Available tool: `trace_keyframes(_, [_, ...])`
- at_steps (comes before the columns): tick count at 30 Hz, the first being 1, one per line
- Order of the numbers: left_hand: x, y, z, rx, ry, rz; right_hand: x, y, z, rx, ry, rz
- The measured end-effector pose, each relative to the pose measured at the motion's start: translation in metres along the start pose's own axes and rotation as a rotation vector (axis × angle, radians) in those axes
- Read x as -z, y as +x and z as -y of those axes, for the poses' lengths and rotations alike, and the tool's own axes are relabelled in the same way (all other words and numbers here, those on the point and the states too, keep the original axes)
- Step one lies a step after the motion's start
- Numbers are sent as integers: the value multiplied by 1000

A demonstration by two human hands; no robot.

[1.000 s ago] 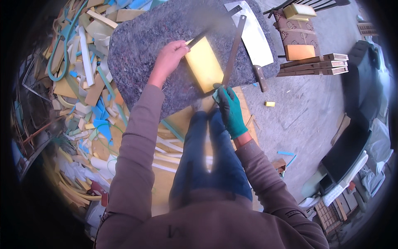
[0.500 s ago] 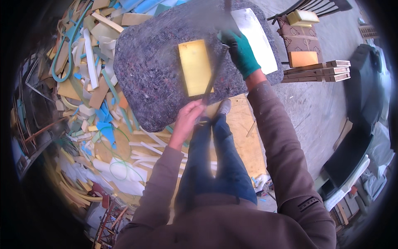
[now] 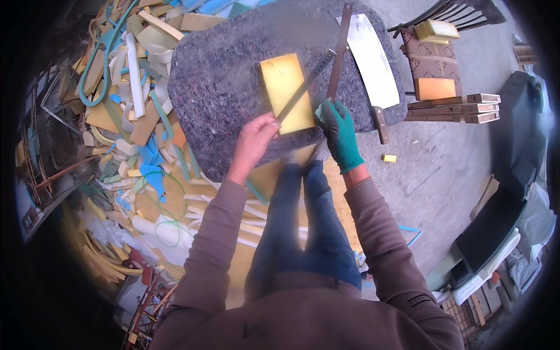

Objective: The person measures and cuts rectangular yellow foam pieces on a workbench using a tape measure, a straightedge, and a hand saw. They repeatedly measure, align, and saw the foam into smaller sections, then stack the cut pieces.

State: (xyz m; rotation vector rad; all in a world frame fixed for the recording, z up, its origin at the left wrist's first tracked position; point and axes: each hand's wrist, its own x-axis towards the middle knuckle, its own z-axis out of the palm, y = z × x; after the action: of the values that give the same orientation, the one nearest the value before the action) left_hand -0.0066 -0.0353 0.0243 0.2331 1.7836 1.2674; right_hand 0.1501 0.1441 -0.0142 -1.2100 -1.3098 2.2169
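Observation:
My bare left hand is closed, its fingertips pinching the near end of a narrow dark flat strip. The strip slants up and right across a yellow foam block on the grey felt-covered table. In a green glove, my right hand is closed around the lower end of a long brown-grey blade-like strip, which points away over the table. The far ends of the two strips lie close together; whether they touch I cannot tell. Right of them rests a big broad-bladed knife with a brown handle.
Foam offcuts in several colours heap up left of the table. At the right stands a patterned chair bearing an orange foam block and a yellow one. Near it are stacked wooden frames and a small yellow piece.
My right hand has come down toward me with its long strip, uncovering the big knife's handle. My left hand has moved slightly left and up, and its strip now leans further right.

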Motion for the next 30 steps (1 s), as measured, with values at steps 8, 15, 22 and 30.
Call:
trace_keyframes(8, [35,-6,-6,-8,291,-82,30,-20,30,-5,-3,1])
trace_keyframes(15, [93,14,-35,-212,672,-151,27,-96,0,-109,-243,-74])
trace_keyframes(22, [96,11,-32,-216,760,-97,12,-107,-27,93,-626,-170])
trace_keyframes(30, [112,8,-32,-153,745,-48,5,-96,-34,329,-763,-208])
